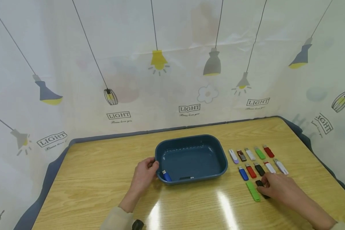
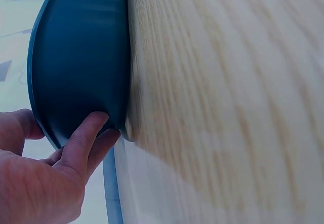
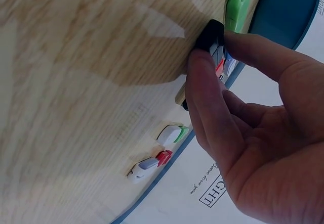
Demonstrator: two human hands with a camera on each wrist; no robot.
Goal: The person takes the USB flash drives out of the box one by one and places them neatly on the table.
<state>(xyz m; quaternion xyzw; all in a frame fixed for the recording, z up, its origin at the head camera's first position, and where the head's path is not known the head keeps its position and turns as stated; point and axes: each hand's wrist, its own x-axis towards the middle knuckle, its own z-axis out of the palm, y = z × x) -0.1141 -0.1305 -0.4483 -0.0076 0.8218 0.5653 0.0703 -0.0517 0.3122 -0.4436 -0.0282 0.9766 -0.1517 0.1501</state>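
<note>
My left hand (image 1: 143, 177) holds the dark blue tray (image 1: 191, 159) by its left end. In the left wrist view the thumb is at the rim and the fingers lie against the outer wall. Inside the tray are a blue USB stick (image 1: 166, 176) and a dark, slim stick (image 1: 186, 178). To the right, my right hand (image 1: 284, 188) pinches a black USB stick (image 3: 210, 34) between thumb and fingers, low over the table. Close on its left lies a bright green USB stick (image 1: 253, 191).
Rows of USB sticks lie right of the tray, among them a blue one (image 1: 243, 173), a red one (image 1: 250, 171) and a white one (image 1: 250, 154). The wooden table (image 1: 103, 166) ends at a lamp-patterned cloth (image 1: 172, 89) behind. A small black object (image 1: 137, 224) shows near the left sleeve.
</note>
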